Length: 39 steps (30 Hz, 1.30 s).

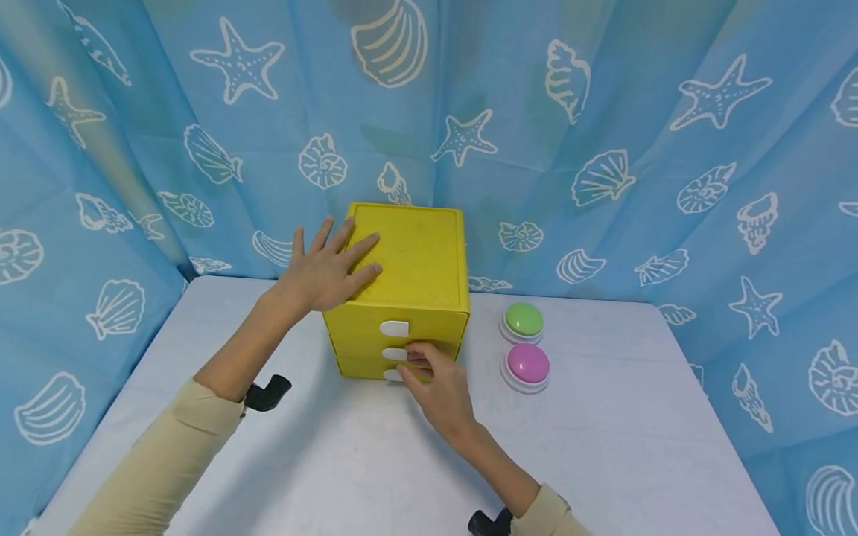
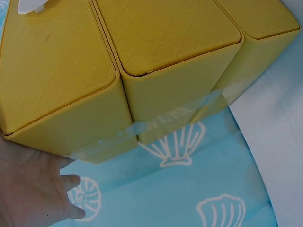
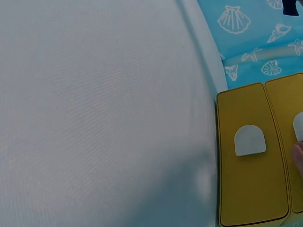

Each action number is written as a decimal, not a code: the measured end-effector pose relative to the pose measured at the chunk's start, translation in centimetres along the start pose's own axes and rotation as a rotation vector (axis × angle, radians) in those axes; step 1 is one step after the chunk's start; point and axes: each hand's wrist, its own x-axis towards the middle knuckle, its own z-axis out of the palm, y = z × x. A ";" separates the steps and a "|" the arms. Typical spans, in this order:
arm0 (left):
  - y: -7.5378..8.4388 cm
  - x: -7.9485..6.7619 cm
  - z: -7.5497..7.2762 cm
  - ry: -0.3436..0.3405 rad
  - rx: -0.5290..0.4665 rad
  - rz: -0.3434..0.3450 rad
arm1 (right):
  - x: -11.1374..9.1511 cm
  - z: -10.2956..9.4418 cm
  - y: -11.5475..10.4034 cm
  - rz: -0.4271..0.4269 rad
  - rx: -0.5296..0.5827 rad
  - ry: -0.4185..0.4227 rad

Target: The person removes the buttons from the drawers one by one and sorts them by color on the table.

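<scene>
A yellow drawer box (image 1: pixel 410 257) with three stacked drawers stands on the white table, each drawer front bearing a white tab handle. My left hand (image 1: pixel 322 272) lies with spread fingers on the left part of its top, the palm by the left edge. At the front, my right hand (image 1: pixel 439 387) has its thumb and curled fingers at the right end of the middle handle (image 1: pixel 394 353). In the right wrist view a fingertip (image 3: pixel 298 153) is right at that handle's edge. The top handle (image 1: pixel 394 328) and bottom handle (image 1: pixel 392 375) show beside it. All drawers look closed.
Right of the box, a green push button (image 1: pixel 524 318) and a pink push button (image 1: pixel 528 363) sit on white bases. A blue curtain (image 1: pixel 523 149) with white shell and starfish prints hangs behind and around the white table (image 1: pixel 623 417). Clear tape (image 2: pixel 165 118) runs across the box's side.
</scene>
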 end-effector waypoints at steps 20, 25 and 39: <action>0.1 -0.1 -0.2 -0.005 0.003 -0.002 | -0.5 0.0 -0.5 -0.002 -0.074 0.018; 0.2 -0.1 -0.2 -0.006 0.003 -0.001 | -1.0 0.0 -0.9 -0.021 -0.094 0.024; 0.2 -0.1 -0.2 -0.001 -0.012 -0.003 | -3.0 -0.2 -2.0 -0.096 -0.105 0.028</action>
